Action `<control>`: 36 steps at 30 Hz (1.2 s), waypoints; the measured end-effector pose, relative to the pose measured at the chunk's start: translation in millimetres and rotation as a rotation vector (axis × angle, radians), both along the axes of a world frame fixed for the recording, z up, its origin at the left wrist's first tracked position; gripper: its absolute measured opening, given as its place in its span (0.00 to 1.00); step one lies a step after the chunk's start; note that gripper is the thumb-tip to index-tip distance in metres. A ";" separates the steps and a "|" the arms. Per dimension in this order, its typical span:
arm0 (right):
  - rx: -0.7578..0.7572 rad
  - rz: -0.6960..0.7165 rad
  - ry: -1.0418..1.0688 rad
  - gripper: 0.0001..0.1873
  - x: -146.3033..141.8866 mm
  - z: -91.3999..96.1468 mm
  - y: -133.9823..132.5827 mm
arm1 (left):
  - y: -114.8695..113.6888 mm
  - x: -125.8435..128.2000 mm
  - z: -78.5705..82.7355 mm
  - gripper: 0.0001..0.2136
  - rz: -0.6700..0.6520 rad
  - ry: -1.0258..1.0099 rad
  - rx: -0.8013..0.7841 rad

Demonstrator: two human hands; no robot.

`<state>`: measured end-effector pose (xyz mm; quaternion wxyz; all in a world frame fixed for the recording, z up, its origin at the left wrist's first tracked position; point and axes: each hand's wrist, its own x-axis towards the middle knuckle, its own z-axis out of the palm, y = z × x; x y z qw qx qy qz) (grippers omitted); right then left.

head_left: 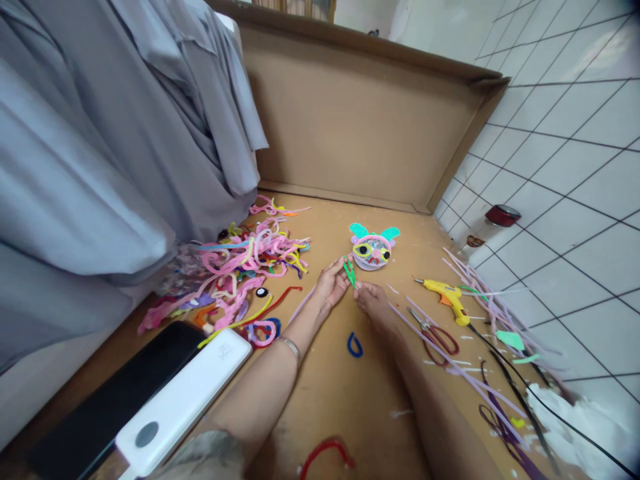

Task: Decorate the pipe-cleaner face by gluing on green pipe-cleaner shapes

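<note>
Fuzzy stem pile (260, 247) left of left hand (334, 280), probably for easy reach. Left hand, fingers half curled, holds green stem (351, 274); right hand (373, 300) pinches lower end, perhaps to steady it. Glue gun (447, 297) right of right hand, nozzle toward it.

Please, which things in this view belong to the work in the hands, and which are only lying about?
Likely part of the work:
green pipe-cleaner piece, held by left hand and right hand
animal-face craft, just beyond them
pipe-cleaner heap
yellow glue gun and red-handled scissors, not held

Probably just lying about:
white power bank
black slab beside it, perhaps a phone
crumpled white material, at right
</note>
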<state>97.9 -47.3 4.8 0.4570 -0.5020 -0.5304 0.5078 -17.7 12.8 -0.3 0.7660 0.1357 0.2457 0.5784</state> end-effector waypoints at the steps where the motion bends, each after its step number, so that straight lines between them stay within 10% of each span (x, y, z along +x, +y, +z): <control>1: 0.005 -0.006 0.000 0.27 -0.3 -0.1 -0.1 | -0.4 0.1 0.7 0.02 -0.006 0.002 0.011; 8: 0.058 -0.055 0.029 0.25 -0.5 -6.3 2.4 | -8.7 2.1 9.4 0.07 -0.177 -0.010 0.126; 29: 0.083 0.029 -0.159 0.24 3.0 -8.2 1.8 | -8.6 -3.2 13.0 0.06 -0.123 -0.152 0.075; 36: 0.360 -0.228 -0.372 0.16 3.7 -4.1 2.3 | -1.0 -0.1 -2.0 0.07 -0.073 -0.006 0.138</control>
